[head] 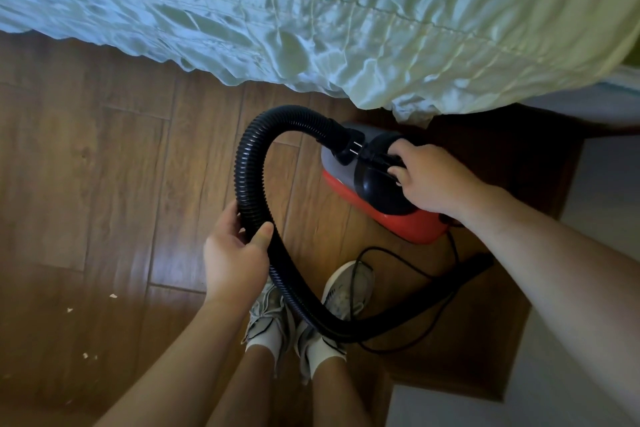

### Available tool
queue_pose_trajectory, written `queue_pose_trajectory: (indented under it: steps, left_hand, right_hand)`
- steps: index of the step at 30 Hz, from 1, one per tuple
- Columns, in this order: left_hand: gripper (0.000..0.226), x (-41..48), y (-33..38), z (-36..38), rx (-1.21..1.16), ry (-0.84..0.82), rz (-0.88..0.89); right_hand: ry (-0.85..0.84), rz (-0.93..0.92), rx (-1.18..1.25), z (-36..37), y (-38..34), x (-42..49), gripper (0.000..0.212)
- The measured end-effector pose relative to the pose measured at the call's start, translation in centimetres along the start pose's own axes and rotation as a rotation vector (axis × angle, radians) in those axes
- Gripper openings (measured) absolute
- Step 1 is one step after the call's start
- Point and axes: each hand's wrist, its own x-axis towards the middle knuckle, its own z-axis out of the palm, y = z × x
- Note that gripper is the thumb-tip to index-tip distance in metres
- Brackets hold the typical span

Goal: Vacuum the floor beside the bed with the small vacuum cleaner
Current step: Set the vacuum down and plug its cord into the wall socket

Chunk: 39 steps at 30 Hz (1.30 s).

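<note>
**Vacuuming by the bed: basically haven't started yet**

So here's where I'm at. The little vacuum cleaner (374, 184), grey-and-black top on a red base, is sitting on the wood floor (104, 166) right of centre. It's just below the hanging edge of the bed (311, 38). My right hand (429, 177) is on top of it, fingers (394, 172) curled round the black handle. My left hand (235, 253), lower centre, has its fingers and thumb wrapped round the ribbed hose (249, 166). The hose loops up and over from the vacuum's front, then runs down past my shoes (349, 288).

Progress, as I'd judge it: pretty much zero. The nozzle end (474, 263) is lying on the floor at lower right, aimed at nothing. The white crumbs (113, 295) at lower left sit untouched, well apart from it. The cord (398, 253) snakes over one shoe too, so I'd sort that first. Can't tell whether the thing is even switched on.

What's left: get the nozzle in hand, swing it over to the crumbs, then work along the bed edge.
</note>
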Motion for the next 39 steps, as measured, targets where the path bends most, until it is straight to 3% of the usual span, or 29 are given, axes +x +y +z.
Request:
queue_pose_trajectory:
  steps: [3,12,22,30,39]
  left_hand:
    - [0.037,0.0,0.1,-0.2,-0.002,-0.008,0.013]
    - [0.04,-0.5,-0.6,-1.0,0.03,-0.02,0.019]
    - [0.042,-1.3,-0.5,-1.1,0.037,-0.008,0.003]
    - [0.04,-2.6,1.6,-1.8,0.092,-0.027,0.026]
    - [0.079,-3.9,4.0,-2.3,0.279,-0.046,0.095]
  right_hand:
    - [0.062,-0.058,0.063,0.2,0.0,-0.3,0.038]
    - [0.201,-0.097,0.024,1.5,-0.1,-1.1,0.035]
    - [0.317,0.016,0.136,1.6,-0.7,-2.0,0.011]
    - [0.398,0.156,0.296,-1.0,-0.2,-6.3,0.017]
    - [0.496,0.326,0.456,-4.0,1.8,-12.3,0.018]
